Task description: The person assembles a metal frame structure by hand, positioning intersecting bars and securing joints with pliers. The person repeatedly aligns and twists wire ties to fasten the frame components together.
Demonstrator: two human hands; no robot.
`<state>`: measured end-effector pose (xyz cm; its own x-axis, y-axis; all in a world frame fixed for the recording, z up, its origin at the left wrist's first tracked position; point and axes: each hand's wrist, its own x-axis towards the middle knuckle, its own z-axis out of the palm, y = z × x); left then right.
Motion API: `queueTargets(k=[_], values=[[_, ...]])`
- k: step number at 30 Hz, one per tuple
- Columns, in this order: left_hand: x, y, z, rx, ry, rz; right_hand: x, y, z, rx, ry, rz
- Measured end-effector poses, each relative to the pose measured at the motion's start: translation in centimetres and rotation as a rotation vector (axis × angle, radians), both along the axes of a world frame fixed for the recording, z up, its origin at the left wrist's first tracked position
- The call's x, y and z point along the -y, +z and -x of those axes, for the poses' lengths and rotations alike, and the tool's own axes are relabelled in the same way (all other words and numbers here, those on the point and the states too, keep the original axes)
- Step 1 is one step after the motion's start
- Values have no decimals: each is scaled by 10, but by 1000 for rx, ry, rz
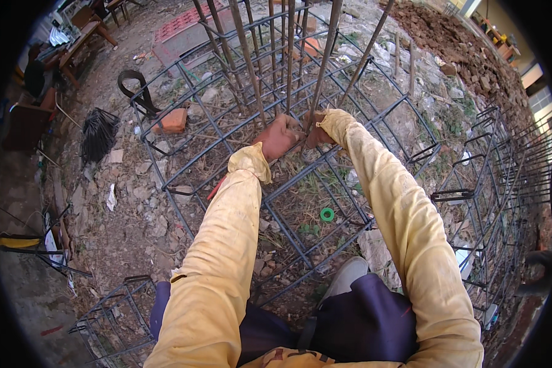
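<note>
Both my hands meet low among the upright steel rebars (289, 61), where these stand on a grid of crossed rebars (288, 232). My left hand (280, 136) is closed, its fingers curled at the foot of the uprights. Close beside it, my right hand (318, 130) is closed against a leaning upright, partly covered by its yellow cuff. Whatever lies between the fingers is hidden or too small to name. A thin red strip (216, 187) shows alongside my left cuff.
A green ring (327, 214) lies inside the grid near my shoe (348, 276). An orange brick (170, 121), a black loop (138, 89) and a black wire bundle (100, 135) lie left. Rebar cages stand right (472, 190) and lower left (119, 316). Rubble covers the ground.
</note>
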<state>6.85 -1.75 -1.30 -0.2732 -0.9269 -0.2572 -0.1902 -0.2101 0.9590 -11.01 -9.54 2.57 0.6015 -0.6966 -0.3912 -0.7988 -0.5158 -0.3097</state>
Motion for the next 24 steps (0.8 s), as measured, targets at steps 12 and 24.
queueTargets(k=[12,24], values=[[5,-14,25,323,82,296,-65,-24,21,271,-526,145],[1,-2,29,377,128,307,-34,20,45,227,-406,-192]])
